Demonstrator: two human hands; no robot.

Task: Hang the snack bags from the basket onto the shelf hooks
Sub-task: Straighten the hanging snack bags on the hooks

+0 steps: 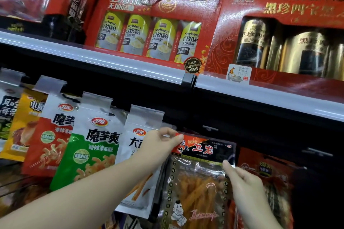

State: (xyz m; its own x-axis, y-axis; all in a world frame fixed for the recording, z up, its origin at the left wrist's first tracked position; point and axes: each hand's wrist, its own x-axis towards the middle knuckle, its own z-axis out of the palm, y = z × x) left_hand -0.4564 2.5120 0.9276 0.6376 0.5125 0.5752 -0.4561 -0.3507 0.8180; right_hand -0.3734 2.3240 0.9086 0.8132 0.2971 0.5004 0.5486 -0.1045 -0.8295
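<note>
A clear snack bag (pixel 200 182) with a black-and-red header and orange strips inside hangs tilted below the shelf. My left hand (pixel 160 145) pinches its top left corner. My right hand (pixel 242 178) pinches its right edge below the header. Its hook is hidden behind the header. Bare hooks (pixel 210 128) stick out of the dark back panel to the right. The basket is out of view.
To the left hang a white bag (pixel 137 154), a green-and-white bag (pixel 93 147), a red-and-white bag (pixel 50 135) and a yellow one (pixel 24 122). A red bag (pixel 268 178) hangs at the right. Red gift boxes (pixel 152 24) stand on the shelf (pixel 130 69) above.
</note>
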